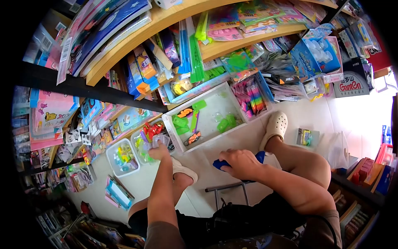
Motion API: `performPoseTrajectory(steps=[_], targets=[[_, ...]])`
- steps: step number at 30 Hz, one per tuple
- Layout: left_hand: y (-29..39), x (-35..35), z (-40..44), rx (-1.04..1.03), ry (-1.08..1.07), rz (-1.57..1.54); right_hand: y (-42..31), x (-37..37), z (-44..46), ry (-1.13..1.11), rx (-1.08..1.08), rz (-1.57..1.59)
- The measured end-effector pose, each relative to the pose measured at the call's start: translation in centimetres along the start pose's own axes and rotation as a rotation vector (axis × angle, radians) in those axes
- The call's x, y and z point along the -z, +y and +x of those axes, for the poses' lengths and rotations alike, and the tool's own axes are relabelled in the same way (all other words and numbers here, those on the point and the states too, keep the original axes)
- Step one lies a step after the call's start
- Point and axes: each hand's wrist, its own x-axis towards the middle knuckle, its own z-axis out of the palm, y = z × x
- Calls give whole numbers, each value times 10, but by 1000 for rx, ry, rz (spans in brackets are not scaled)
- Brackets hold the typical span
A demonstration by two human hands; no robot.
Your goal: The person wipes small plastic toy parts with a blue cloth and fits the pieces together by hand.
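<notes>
My left hand [156, 151] is over the edge of a clear tub [139, 154] of red, green and purple items, its fingers closed on something I cannot make out. Left of it stands a white tub [114, 161] holding small yellow and green pieces. My right hand [238, 162] rests above my lap, its fingers wrapped round a dark blue object [219, 164] that sticks out on both sides. Ahead of both hands lies a white box [200, 146] with green and orange items inside.
Wooden shelves [166, 15] packed with stationery curve across the front. A box of rainbow-coloured packets [253, 96] adjoins the white box. A small clear box [307, 137] sits on the floor at the right, near a plastic bag [336, 150]. A blue-edged packet [118, 194] lies at the lower left.
</notes>
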Motion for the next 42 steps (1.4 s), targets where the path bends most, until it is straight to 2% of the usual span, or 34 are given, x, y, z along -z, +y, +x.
performPoseTrajectory(steps=[1, 6, 8, 11, 15, 22, 26, 29, 32, 34, 35, 37, 39, 41, 42], targets=[[21, 10, -19, -271, 154, 35, 0, -2, -2, 3, 0, -18], [88, 21, -84, -893, -468, -157, -3, -2, -14, -53, 7, -56], [103, 8, -112, -975, -725, -107, -1, 1, -20, -59, 43, -60], [109, -24, -142, -1122, -883, 11, 6, 7, -29, -50, 42, -24], [127, -61, -166, -1206, -923, 253, 22, 18, -38, 6, -3, 25], [136, -125, -175, -1372, -823, 321, 49, 38, -43, 27, -89, 110], [149, -125, -178, -1381, -849, 381, 55, 42, -42, 29, -124, 123], [151, -113, -180, -1220, -737, 207, 60, 45, -40, 102, -167, 132], [113, -129, -176, -599, -1086, -213, 65, 49, -37, 215, -281, 166], [151, -66, -189, 7, -1330, -536, 71, 49, -34, 294, -367, 196], [150, -49, -196, 48, -1373, -612, 77, 49, -32, 349, -376, 183], [149, -20, -214, 411, -1593, -874, 84, 48, -28, 472, -412, 229], [167, 30, -240, 486, -1787, -1009, 86, 45, -23, 578, -416, 276], [198, 80, -282, 600, -1677, -1008, 90, 35, -18, 678, -360, 310], [197, 85, -297, 652, -1731, -1011, 88, 31, -17, 698, -377, 245]])
